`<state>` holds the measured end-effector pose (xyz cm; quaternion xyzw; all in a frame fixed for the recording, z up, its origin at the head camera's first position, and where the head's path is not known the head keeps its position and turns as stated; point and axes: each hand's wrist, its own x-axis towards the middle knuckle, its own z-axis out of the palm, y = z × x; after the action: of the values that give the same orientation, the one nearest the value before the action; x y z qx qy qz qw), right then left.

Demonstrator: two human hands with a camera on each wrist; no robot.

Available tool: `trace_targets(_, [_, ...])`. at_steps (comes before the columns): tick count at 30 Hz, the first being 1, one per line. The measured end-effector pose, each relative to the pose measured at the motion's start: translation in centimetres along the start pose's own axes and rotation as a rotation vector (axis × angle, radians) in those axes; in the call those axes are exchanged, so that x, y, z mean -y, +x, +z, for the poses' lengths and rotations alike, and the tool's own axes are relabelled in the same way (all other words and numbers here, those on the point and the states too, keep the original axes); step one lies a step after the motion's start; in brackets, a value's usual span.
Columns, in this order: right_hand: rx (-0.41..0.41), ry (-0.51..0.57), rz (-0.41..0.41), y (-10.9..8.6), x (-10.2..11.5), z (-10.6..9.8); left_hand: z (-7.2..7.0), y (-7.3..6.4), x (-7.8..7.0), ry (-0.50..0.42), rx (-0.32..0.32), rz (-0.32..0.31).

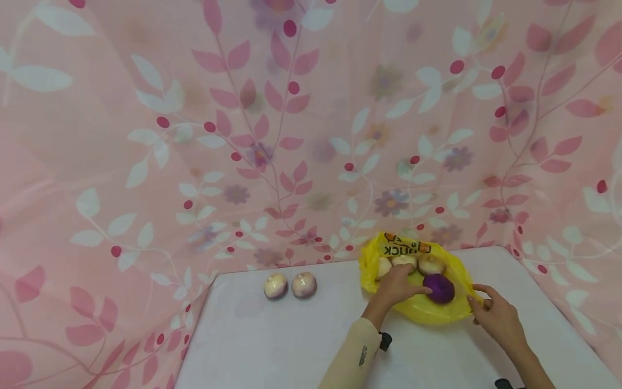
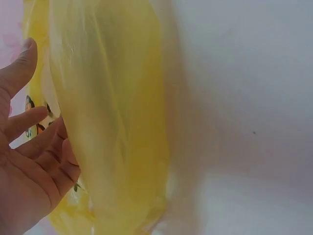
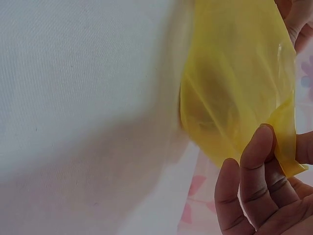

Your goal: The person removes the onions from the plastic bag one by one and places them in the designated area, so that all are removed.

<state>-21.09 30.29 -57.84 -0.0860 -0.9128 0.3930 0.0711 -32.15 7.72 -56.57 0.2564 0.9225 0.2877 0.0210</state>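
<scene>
A yellow plastic bag (image 1: 413, 310) with dark printing lies with its mouth wide at the table's back right. Inside it show a shiny deep purple round vegetable (image 1: 439, 288) and pale round ones that look like turnips (image 1: 431, 265). My left hand (image 1: 398, 283) reaches over the bag's mouth, thumb towards the purple vegetable and fingers over a pale one. Loosely spread, the fingers (image 2: 36, 115) show nothing gripped in the left wrist view. My right hand (image 1: 500, 319) pinches the bag's right rim between thumb and fingers; the folded edge shows in the right wrist view.
Two pale, purple-tinged turnip-like vegetables (image 1: 304, 284) sit side by side at the back left of the white table (image 1: 262, 346). A pink floral cloth (image 1: 311, 162) hangs right behind the table and along its sides.
</scene>
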Motion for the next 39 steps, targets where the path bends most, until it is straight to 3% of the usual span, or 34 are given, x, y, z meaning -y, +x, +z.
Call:
trace_targets(4, [-0.018,-0.003,-0.02,0.0,0.0,-0.1,0.1,0.8,-0.7,0.042,0.043,-0.006])
trace_targets(11, [0.002,0.015,-0.006,0.0,0.0,-0.2,0.2,1.9,-1.9,0.088,0.12,-0.071])
trace_targets(15, [0.0,0.004,0.0,-0.1,-0.3,0.1,0.8,2.1,-2.1,0.11,0.147,-0.065])
trace_targets(25, [-0.015,0.006,-0.003,-0.5,-0.8,0.4,1.7,2.5,-2.9,0.116,0.168,-0.047])
trace_targets(31, [-0.018,0.004,-0.001,-0.4,-1.0,0.3,2.6,3.1,-3.2,0.168,0.176,-0.014])
trace_targets(39, [-0.014,-0.004,0.019,-0.2,-1.1,0.5,4.1,3.3,-3.2,0.125,0.163,-0.067])
